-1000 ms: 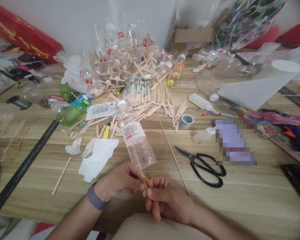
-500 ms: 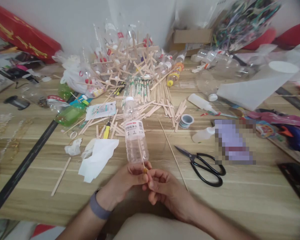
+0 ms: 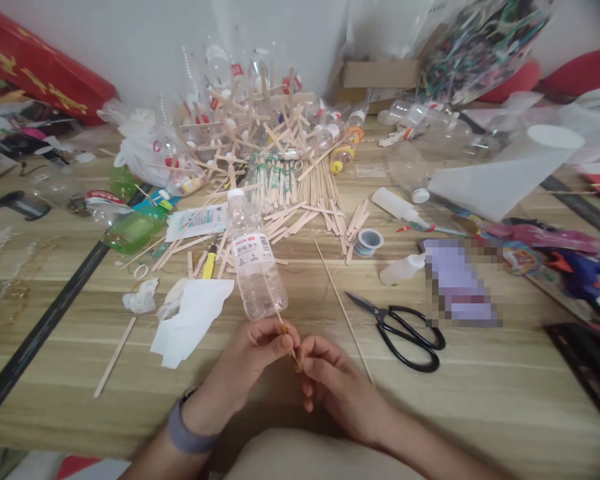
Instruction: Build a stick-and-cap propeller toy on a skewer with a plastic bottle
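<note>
In front of me, my left hand [image 3: 265, 347] pinches a thin bamboo stick [image 3: 271, 293] between thumb and fingers. Something small and orange-yellow [image 3: 285, 328] sits on the stick at these fingertips. My right hand [image 3: 330, 373] closes its thumb and forefinger at the stick's lower end, which they partly hide. Just beyond the hands is a clear plastic bottle [image 3: 263, 293] with a white cap and printed label; the stick's upper part crosses in front of it. Whether the bottle stands or lies, I cannot tell. Another bamboo stick [image 3: 344, 310] lies on the table, right of my hands.
Black-handled scissors [image 3: 400, 327] lie to the right, near a small tub [image 3: 369, 242] and a white squeeze bottle [image 3: 403, 269]. White paper [image 3: 193, 320] and a flat wooden stick [image 3: 115, 357] lie left. Behind are loose craft sticks [image 3: 290, 223], a yellow-handled cutter [image 3: 209, 263] and a green bottle [image 3: 137, 228].
The stick's upper end has tilted left, and more of its lower end shows between my hands. The bottle appears further left and more tilted. The whole view has shifted slightly.
</note>
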Action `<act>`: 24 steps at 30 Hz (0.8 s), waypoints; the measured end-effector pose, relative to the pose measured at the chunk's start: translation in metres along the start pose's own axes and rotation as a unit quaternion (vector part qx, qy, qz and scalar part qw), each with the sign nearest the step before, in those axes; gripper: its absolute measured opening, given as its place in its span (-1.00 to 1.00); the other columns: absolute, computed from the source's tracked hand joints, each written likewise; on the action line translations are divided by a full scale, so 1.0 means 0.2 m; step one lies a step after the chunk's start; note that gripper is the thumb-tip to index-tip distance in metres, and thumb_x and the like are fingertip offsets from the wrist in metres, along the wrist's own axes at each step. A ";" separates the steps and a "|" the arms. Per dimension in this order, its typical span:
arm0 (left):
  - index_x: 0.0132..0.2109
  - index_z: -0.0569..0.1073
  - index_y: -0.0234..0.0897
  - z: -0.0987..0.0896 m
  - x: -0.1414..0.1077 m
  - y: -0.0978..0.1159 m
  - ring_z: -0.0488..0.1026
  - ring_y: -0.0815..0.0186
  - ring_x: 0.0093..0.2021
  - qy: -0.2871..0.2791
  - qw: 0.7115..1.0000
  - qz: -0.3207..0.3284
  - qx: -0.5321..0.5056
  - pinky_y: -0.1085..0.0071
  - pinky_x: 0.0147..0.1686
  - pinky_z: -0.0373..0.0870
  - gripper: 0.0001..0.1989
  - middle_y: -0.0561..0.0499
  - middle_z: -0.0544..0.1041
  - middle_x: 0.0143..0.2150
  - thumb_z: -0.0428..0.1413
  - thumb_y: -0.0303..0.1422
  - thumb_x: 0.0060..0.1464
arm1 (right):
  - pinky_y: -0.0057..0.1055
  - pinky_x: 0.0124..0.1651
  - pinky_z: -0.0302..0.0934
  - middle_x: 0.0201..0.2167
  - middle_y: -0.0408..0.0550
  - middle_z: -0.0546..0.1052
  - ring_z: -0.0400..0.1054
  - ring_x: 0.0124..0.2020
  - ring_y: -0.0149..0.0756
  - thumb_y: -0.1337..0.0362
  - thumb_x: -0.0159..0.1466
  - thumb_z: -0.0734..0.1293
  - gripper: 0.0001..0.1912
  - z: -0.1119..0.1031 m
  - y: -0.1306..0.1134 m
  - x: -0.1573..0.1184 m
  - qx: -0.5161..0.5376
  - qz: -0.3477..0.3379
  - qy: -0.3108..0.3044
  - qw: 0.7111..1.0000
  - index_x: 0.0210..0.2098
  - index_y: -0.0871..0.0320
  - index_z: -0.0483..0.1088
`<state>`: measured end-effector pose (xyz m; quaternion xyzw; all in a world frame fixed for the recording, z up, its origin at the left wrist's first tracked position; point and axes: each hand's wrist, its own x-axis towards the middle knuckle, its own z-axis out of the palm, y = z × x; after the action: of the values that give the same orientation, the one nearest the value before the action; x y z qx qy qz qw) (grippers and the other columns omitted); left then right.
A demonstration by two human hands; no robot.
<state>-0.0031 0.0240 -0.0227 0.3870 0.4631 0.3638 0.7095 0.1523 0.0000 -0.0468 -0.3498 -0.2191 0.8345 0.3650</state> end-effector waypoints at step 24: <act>-0.41 0.38 -0.32 0.03 -0.18 -0.08 0.09 0.60 -0.66 0.053 0.970 -0.215 -0.106 0.67 -0.73 -0.04 -0.57 0.14 0.40 -0.56 0.39 -0.13 -0.25 | -0.51 -0.64 -0.25 -0.78 -0.30 0.14 -0.04 -0.69 -0.57 0.38 0.14 0.28 -0.66 -0.08 -0.23 -0.01 -0.556 -0.046 -0.085 0.825 -0.76 0.20 0.28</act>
<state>-0.0067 -0.0150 -0.0219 0.1816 0.5313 0.2698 0.7823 0.1868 0.0290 -0.0280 -0.4109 -0.6922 0.5797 0.1265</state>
